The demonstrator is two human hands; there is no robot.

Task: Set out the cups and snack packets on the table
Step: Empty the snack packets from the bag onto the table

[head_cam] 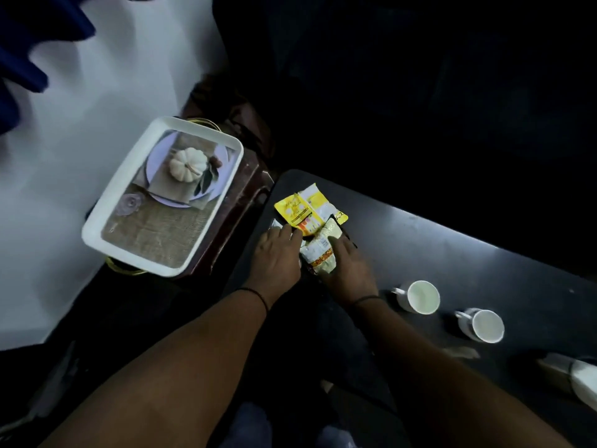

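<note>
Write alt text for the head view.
Both hands, left hand and right hand, rest on snack packets at the end of a dark table. Two white cups stand to the right; a white tray sits left.

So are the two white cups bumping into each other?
Apart. The head view shows dark table between the nearer cup and the farther cup.

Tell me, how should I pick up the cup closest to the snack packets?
Take the nearer cup by its handle, which sticks out on the side toward the right hand and the packets. Come in from that side, probably with fingers curled round the handle. It stands upright with its mouth open, so lifting straight up should keep it steady.
</note>
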